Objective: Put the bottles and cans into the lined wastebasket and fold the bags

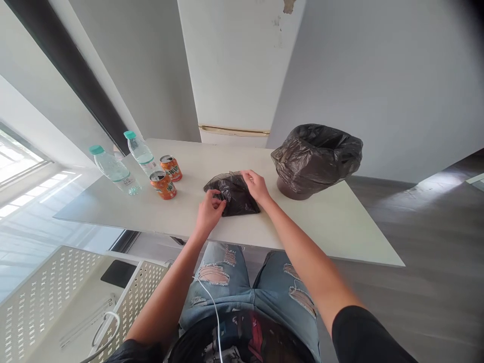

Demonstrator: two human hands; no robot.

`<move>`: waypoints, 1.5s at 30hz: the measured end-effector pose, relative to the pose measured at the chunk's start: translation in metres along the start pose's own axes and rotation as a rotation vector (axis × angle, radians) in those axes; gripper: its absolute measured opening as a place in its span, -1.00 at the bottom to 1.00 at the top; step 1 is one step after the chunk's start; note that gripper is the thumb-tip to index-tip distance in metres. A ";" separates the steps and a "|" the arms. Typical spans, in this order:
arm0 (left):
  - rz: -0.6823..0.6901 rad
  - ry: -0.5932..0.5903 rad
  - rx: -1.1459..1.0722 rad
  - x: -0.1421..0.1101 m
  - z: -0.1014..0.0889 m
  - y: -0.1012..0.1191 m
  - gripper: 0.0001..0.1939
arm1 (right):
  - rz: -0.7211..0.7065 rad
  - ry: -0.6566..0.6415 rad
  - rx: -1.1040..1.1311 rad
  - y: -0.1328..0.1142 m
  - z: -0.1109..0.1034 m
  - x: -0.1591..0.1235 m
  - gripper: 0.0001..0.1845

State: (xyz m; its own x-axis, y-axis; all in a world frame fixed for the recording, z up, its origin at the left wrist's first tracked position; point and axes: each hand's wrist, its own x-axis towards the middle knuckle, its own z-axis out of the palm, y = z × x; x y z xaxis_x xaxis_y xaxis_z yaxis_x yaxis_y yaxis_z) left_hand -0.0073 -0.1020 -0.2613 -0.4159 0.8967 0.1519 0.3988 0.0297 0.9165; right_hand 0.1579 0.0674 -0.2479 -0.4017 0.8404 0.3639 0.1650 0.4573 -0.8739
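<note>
A black plastic bag (240, 200), crumpled and thin, lies on the white table (181, 222) in front of me. My left hand (210, 209) is at its near left side, thumb and fingers pinched on the plastic. At the bag's far right edge, my right hand (256, 186) has its fingers closed on the thin rim, though the fingertips are partly hidden. To the right stands a bin (295, 190) lined with another black bag (313, 159), which is folded over its rim.
Two orange soda cans (163, 186) stand left of the bag. Behind them are two clear plastic bottles (117, 171) with green caps. A white perforated rack (45, 282) with a dark phone-like slab (118, 273) is at lower left. A white fridge (238, 65) stands beyond the table.
</note>
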 end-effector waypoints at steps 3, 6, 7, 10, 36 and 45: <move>0.048 0.205 0.089 0.000 -0.001 -0.001 -0.77 | -0.133 -0.019 -0.147 -0.010 -0.023 -0.022 -0.48; 0.226 0.408 0.322 0.002 0.003 0.009 -0.70 | -0.283 -0.262 -0.338 -0.017 -0.025 -0.043 -0.54; 0.323 0.379 0.395 0.004 0.006 0.013 -0.65 | -0.310 -0.349 -0.409 -0.017 -0.021 -0.049 -0.52; 0.504 0.062 0.608 0.016 0.016 0.019 -0.50 | -0.254 -0.498 -0.612 -0.008 -0.002 -0.065 -0.39; 0.177 -0.064 0.901 0.086 0.022 0.030 -0.88 | -0.178 -0.310 -0.618 0.007 0.007 -0.070 -0.47; 0.459 -0.056 0.771 0.081 0.029 0.036 -0.54 | -0.167 -0.312 -0.583 0.006 0.006 -0.070 -0.47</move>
State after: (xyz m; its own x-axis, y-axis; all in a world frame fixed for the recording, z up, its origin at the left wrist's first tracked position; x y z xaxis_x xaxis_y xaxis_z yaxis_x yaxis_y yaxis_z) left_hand -0.0029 -0.0154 -0.2264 -0.0478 0.9128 0.4057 0.9623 -0.0669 0.2638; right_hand 0.1817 0.0091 -0.2803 -0.6903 0.6617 0.2926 0.5015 0.7291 -0.4657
